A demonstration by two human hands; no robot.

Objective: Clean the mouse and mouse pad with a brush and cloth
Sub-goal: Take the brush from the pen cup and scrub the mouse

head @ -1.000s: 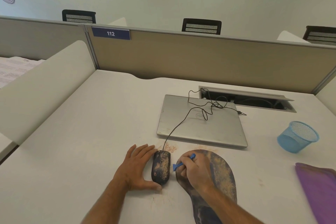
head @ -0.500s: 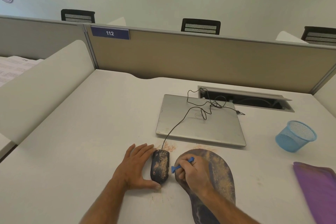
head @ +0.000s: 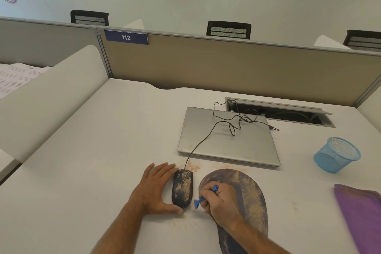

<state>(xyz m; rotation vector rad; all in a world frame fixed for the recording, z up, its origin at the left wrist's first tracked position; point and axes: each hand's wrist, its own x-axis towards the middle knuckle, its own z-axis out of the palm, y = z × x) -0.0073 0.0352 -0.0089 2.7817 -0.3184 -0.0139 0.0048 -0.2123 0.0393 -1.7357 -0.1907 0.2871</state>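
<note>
Two hands are at work low in the centre of the frame: your left hand (head: 156, 189) lies flat on the white desk (head: 82, 171), fingers loose and thumb tucked against the near end of the black corded mouse (head: 183, 188), bracing it without closing round it, while your right hand (head: 221, 202) pinches the small blue plastic brush (head: 203, 199), its head just beside the mouse's right flank. You appear to be in the brushing step, and not far along by my reading: tan, sandy grit speckles the smooth curved shell of the mouse, and a broad band of it covers the dark, rounded mouse pad (head: 245, 202) under your right wrist. Next you will likely want short strokes along the shell, sweeping the grit away from the seams, then the same across the pad, whose matte surface probably holds dust more stubbornly. Reddish smears and loose grains mark the desk above and below the mouse. At the right edge lies the soft purple cloth (head: 360, 214), untouched, well apart from your hands; a blue mesh cup (head: 336, 155) stands above it, and a closed silver laptop (head: 224, 140) carries the mouse's thin cable.
</note>
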